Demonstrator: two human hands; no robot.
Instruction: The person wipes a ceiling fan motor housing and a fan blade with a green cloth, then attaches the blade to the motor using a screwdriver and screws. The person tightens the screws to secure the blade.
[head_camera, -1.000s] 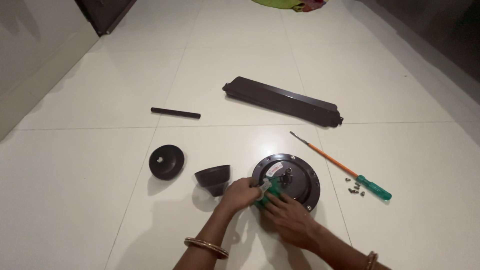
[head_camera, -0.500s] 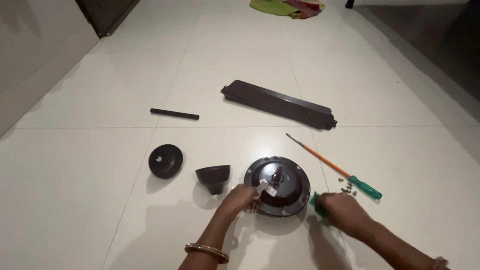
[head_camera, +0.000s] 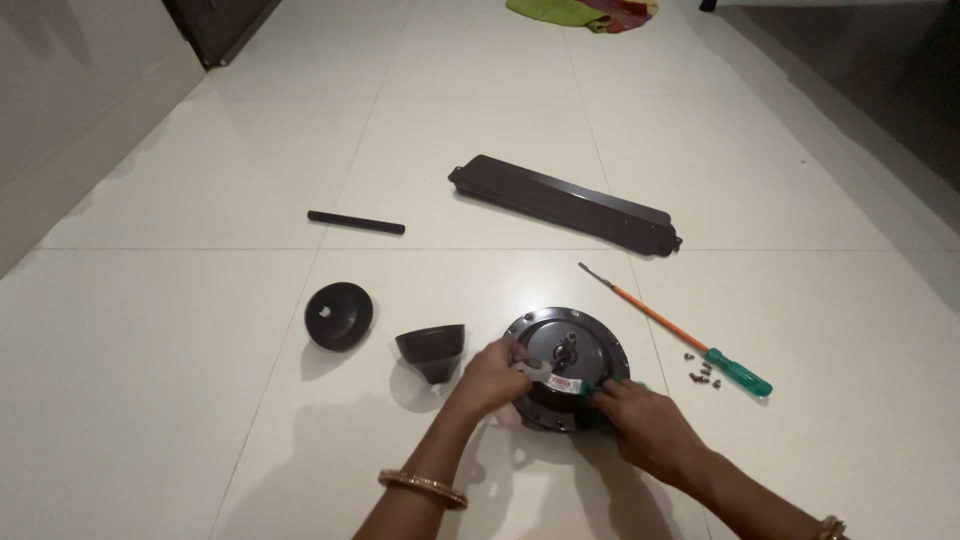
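Observation:
A dark round fan motor (head_camera: 575, 330) lies flat on the tiled floor. My left hand (head_camera: 492, 378) rests on its left edge and pinches a small white tube (head_camera: 548, 378) with a red label. My right hand (head_camera: 640, 425) is at the motor's lower right edge, its fingers closed on a green piece (head_camera: 598, 386) at the tube's right end. Tube and green piece meet over the motor's front part. A bangle (head_camera: 422, 488) sits on my left wrist.
Two dark cup-shaped covers (head_camera: 338, 315) (head_camera: 432, 350) stand left of the motor. An orange-shafted screwdriver with a green handle (head_camera: 690, 338) and several loose screws (head_camera: 702, 374) lie to its right. Dark fan blades (head_camera: 565, 205) and a short black rod (head_camera: 355, 222) lie farther off, with cloth (head_camera: 585, 12) at the top.
Half a second ago my right hand was off to the right near the screws with the green piece. It has come back to the motor and to the tube in my left hand.

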